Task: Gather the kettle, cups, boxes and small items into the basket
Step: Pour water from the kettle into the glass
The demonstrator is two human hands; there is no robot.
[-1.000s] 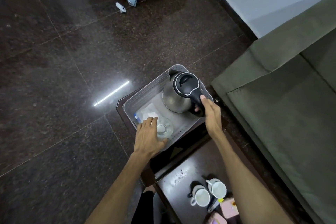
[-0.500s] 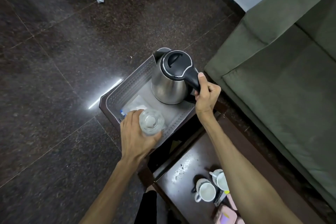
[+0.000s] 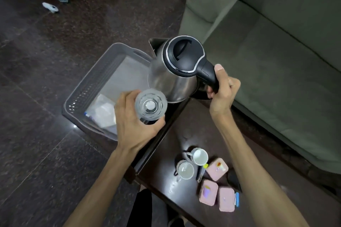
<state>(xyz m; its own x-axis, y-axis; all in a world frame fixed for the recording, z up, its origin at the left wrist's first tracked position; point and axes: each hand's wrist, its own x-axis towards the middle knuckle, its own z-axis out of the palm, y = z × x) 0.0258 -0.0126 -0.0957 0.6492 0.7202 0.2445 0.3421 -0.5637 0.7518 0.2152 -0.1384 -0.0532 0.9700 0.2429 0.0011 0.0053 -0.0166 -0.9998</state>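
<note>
I have the steel kettle (image 3: 171, 75) lifted above the grey basket's (image 3: 86, 96) right end; my right hand (image 3: 221, 90) has its fingers clenched round the black handle. My left hand (image 3: 134, 125) grips a clear glass (image 3: 151, 106) over the basket's near corner. A clear packet (image 3: 103, 112) lies inside the basket. On the dark worktop (image 3: 166, 145) sit two white cups (image 3: 191, 163) and three pink boxes (image 3: 215, 186); their printed labels are too blurred for me to read.

Dim indoor light, glare spots on glossy table (image 3: 177, 186), soft motion blur, wide-angle bending at edges.
</note>
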